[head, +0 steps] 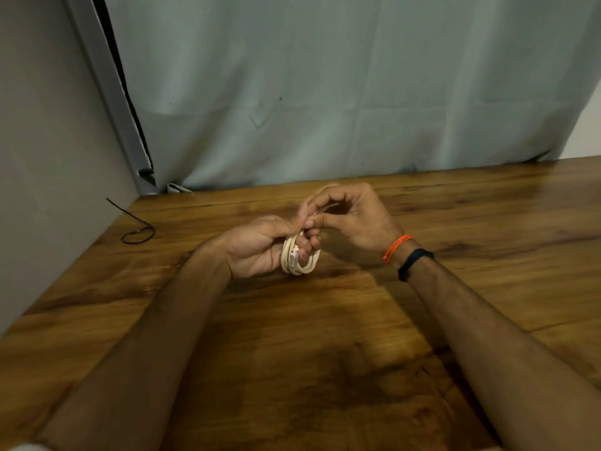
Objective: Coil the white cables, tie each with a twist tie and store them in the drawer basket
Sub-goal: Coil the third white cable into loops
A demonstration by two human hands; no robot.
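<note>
A coiled white cable [297,260] hangs in small loops above the wooden table [292,336], near its middle. My left hand [260,244] grips the coil from the left, fingers passing through the loops. Just above and to the right, my right hand [351,216] pinches something thin at the top of the coil between thumb and forefinger; whether it is a twist tie or the cable's end I cannot tell. A thin black twist tie [138,234] lies curled on the table at the far left edge. No drawer basket is in view.
A grey-green curtain [325,92] hangs behind the table's far edge. A grey wall [42,157] runs along the left side. My right wrist wears an orange thread and a black band [413,260].
</note>
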